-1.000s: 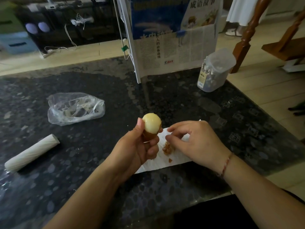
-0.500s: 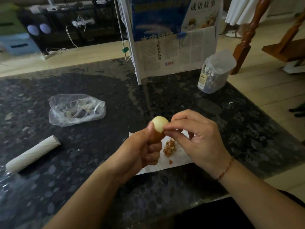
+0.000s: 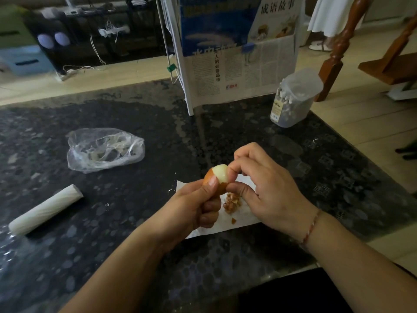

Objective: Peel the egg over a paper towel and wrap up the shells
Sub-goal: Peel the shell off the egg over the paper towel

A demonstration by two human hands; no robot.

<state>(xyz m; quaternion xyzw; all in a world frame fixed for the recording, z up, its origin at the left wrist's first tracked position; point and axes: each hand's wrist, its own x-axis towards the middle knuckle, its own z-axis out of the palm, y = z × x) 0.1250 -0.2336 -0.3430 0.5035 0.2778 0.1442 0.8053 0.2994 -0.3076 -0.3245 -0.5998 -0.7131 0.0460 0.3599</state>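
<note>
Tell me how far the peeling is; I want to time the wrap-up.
Partly done: the egg shows bare white on top and brown shell below, and shell bits lie on the paper towel. The left hand holds the egg while the right hand picks at it. Remaining: the rest of the shell, then wrapping.

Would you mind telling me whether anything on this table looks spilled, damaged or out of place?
Nothing stands out. The brown shell fragments lie gathered on the white paper towel, none visible on the dark speckled tabletop. The left hand holds the half-peeled egg above the towel while the right hand picks at it.
</note>
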